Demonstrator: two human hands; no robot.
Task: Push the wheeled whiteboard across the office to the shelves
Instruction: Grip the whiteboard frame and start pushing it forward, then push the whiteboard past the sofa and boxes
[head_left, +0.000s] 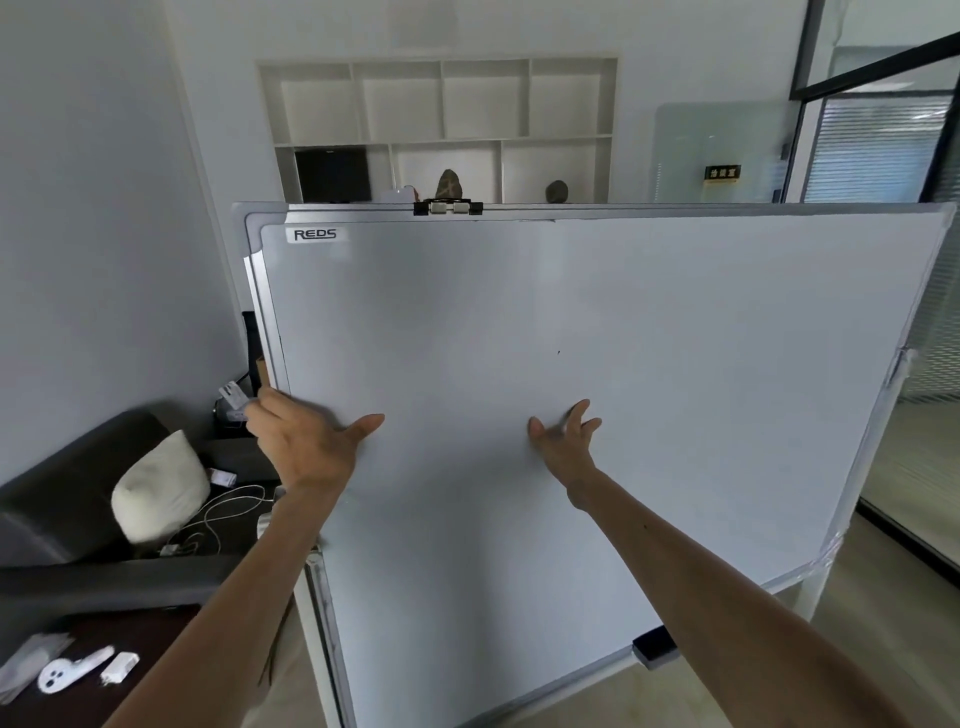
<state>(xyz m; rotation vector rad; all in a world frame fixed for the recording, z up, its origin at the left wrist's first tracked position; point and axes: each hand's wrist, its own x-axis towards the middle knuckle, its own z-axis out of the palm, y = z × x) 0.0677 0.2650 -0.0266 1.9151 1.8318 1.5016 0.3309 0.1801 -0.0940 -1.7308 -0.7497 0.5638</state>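
Observation:
A big white whiteboard (597, 322) with a silver frame and a "REDS" label fills the middle of the view, tilted slightly. My left hand (306, 441) grips its left edge, fingers wrapped behind the frame and thumb lying on the front. Flat against the board's face is my right hand (563, 436), fingers spread, holding nothing. Behind the board, white built-in shelves (441, 104) are set into the far wall. The board's wheels are out of view.
A dark sofa (67, 493) with a white cushion (158, 491) and cables stands to the left. A dark low table (156, 634) with small white items sits at the lower left. Glass partitions (883, 145) line the right. An eraser (655, 647) rests on the board's tray.

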